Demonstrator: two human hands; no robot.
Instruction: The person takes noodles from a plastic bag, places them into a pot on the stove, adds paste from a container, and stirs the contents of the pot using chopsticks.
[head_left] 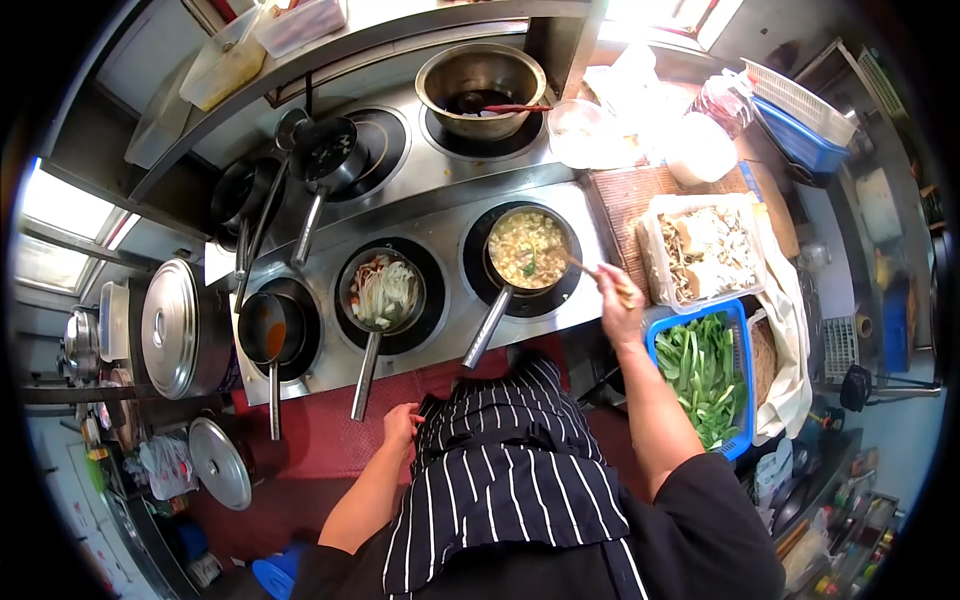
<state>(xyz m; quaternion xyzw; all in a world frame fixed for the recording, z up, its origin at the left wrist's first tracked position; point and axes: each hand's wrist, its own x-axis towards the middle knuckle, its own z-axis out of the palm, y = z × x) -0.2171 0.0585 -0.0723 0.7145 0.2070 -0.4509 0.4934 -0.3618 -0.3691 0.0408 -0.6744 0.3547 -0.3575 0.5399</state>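
My right hand (622, 300) is closed round a thin brown wooden stick-like utensil (578, 264), whose far end reaches into a saucepan (490, 322) on the front right burner. In that saucepan is a yellowish chunky soup (525, 245) with a bit of green leaf. My left hand (402, 424) hangs beside the striped apron (500, 470), fingers loosely bent, with nothing visible in it. Nearest to it is the handle of a middle pan (366, 375), which holds pale sliced mushrooms and vegetables (385, 292).
A small pan with orange liquid (274, 330) sits front left. Dark pans (330, 155) and a large metal bowl (480, 65) stand on the back burners. At right are a tub of mushrooms (705, 245) and a blue basket of greens (700, 375). A lidded pot (172, 325) stands left.
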